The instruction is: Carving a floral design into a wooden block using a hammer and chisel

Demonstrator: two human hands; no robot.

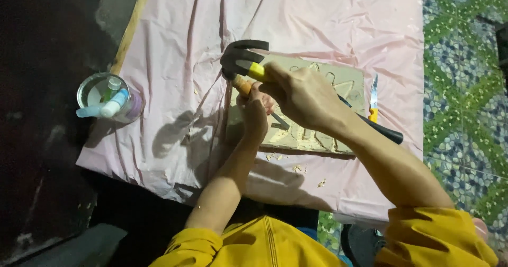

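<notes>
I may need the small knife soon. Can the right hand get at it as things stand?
Probably not at once: the right hand grips the hammer. The knife lies uncovered beside the board, so the way looks free.

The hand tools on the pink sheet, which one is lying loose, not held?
The small yellow-handled knife right of the carved wooden board. The claw hammer is in the right hand, the wooden-handled chisel in the left hand.

One hammer (244, 61), one chisel (244, 85), one knife (374, 99).
</notes>
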